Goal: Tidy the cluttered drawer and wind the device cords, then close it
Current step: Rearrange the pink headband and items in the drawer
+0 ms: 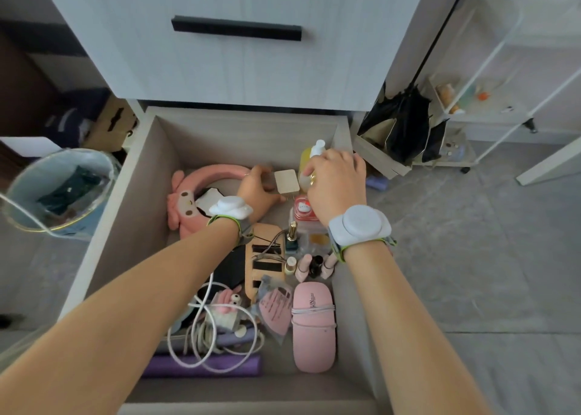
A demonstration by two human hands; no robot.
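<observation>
The open grey drawer [138,194] is full of small items. My left hand [257,188] reaches to the back and grips a small beige square pad [286,182]. My right hand [336,182] is closed over a yellow bottle with a white cap [316,150] in the back right corner. A tangle of white cords [207,336] lies at the front left over a purple case [220,366]. A pink oval lamp [312,323] with its cord wound around it lies at the front right.
A pink plush ring [191,194] lies at the back left. Nail polish bottles [311,265] and a tan strap board [267,254] sit mid-drawer. A lined bin [56,188] stands left of the drawer, a black umbrella [405,122] and white cart [484,100] to the right.
</observation>
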